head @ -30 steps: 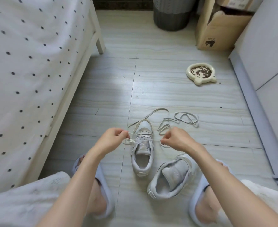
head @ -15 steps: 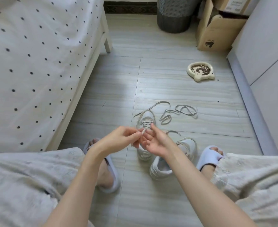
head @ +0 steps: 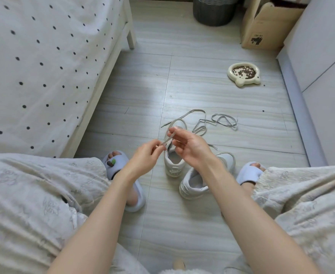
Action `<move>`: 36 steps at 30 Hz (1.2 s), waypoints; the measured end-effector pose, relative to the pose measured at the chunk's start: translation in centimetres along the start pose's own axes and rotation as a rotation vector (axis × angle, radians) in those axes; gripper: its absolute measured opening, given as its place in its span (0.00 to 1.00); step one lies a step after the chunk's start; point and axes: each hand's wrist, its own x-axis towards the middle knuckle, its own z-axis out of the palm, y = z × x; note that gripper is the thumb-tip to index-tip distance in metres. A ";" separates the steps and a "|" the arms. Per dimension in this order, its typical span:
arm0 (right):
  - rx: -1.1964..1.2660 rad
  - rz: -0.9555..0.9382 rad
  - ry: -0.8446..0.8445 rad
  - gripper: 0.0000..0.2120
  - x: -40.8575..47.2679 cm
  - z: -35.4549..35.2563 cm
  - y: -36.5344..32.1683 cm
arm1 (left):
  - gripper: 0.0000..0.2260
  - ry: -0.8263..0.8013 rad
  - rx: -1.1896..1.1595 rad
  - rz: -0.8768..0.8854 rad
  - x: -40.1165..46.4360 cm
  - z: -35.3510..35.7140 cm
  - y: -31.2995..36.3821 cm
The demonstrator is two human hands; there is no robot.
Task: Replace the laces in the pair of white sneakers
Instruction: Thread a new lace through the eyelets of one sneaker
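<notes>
Two white sneakers stand on the floor between my feet. The left sneaker [head: 172, 165] is upright, toe pointing away; the right sneaker [head: 194, 184] lies tilted beside it. My left hand [head: 147, 155] and my right hand [head: 190, 147] are raised above the left sneaker, both pinching a short stretch of lace [head: 167, 140] between their fingertips. Where that lace runs below my hands is hidden. A loose grey lace [head: 218, 121] lies in loops on the floor just beyond the sneakers.
A bed [head: 44, 66] with a dotted sheet fills the left side. A pet food bowl [head: 243, 74] sits at the far right, near a cardboard box [head: 265, 26] and a grey bin [head: 214, 10]. A white cabinet [head: 324, 56] lines the right. I wear blue slippers [head: 127, 175].
My hands have left the sneaker's eyelets, risen and come together over it, holding the lace end between them. The view has pulled back from the floor.
</notes>
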 end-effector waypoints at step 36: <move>0.408 -0.213 0.328 0.03 -1.1 -4.9 -4.9 | 0.12 0.208 0.458 -0.203 0.0 2.2 -4.0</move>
